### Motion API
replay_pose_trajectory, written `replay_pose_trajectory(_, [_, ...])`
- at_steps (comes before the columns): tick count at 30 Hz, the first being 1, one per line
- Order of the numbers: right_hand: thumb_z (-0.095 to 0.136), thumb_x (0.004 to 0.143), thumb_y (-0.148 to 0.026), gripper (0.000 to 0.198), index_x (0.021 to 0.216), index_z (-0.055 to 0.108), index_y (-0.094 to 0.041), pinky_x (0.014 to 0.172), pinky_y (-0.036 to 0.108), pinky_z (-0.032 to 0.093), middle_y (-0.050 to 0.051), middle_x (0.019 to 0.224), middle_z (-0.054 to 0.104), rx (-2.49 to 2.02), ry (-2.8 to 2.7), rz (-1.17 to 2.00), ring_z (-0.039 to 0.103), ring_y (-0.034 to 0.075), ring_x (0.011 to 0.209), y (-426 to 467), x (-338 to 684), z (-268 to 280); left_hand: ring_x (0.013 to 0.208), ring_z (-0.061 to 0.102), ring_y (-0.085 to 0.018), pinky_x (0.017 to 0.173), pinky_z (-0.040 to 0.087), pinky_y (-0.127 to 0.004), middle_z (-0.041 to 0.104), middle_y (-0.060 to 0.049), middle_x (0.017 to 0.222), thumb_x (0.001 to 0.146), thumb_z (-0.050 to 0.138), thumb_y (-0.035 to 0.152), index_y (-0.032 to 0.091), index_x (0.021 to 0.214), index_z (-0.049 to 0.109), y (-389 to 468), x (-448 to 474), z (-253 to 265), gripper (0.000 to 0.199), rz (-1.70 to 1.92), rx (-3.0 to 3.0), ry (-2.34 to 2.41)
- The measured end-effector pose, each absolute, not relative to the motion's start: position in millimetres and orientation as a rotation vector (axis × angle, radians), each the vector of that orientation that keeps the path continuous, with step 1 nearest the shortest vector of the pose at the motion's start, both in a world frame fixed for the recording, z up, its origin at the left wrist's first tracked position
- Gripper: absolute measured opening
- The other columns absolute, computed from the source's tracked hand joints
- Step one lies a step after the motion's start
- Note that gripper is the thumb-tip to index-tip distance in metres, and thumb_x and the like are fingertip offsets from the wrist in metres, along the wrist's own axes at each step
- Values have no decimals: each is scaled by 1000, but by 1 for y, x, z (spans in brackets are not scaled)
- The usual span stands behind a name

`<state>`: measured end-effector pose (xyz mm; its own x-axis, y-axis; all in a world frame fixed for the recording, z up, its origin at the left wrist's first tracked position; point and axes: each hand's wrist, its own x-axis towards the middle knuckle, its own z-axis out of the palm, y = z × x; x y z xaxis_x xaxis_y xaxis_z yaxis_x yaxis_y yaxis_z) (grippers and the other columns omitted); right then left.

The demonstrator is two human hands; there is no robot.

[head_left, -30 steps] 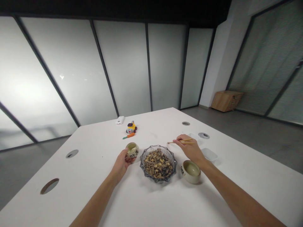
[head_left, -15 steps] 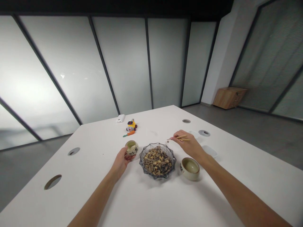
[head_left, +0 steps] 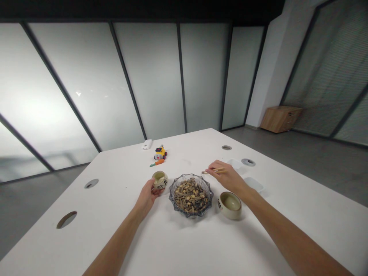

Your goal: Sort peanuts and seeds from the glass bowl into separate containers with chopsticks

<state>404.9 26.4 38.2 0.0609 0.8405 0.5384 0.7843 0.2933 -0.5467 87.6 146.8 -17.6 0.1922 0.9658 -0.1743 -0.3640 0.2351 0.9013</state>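
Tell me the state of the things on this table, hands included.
Left hand: holding the small cup
Small cup: mouth up
Right hand: gripping the chopsticks
Chopsticks: pointing left, load unclear
Glass bowl: filled with seed mix
Ceramic bowl: upright, nothing visible inside
Toy vehicle: on its wheels
Orange-handled item: lying flat
White device: lying flat

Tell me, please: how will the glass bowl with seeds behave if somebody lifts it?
The glass bowl would probably feel heavy, since seeds fill much of it. It is likely stiff but breakable, as its clear, pointed rim looks like glass. If tilted, it might spill, because the seeds lie loose and uncovered.
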Motion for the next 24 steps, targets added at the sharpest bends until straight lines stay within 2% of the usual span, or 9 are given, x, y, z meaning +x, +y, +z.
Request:
replay_pose_trajectory(14, [59,99,-48,29,83,71,-26,76,37,53,5,89,74,-1495,-1625,74,69,22,81,30,410,32,86,75,-22,75,64,-33,77,-13,105,101,57,24,13,107,70,144,87,-14,18,1106,842,911])
replay_pose_trajectory(19, [58,99,-48,31,80,68,-26,72,35,51,4,82,70,-1510,-1629,39,65,21,75,31,410,30,86,74,-22,75,64,-32,77,-13,103,101,57,24,13,105,70,144,88,-13,18,1106,842,912])
replay_pose_trajectory(24, [57,100,-46,31,80,69,-26,74,35,52,4,83,70,-1498,-1639,25,64,20,75,32,412,29,88,75,-23,76,64,-34,76,-13,105,100,58,24,13,106,71,143,88,-13,17,1112,845,908])
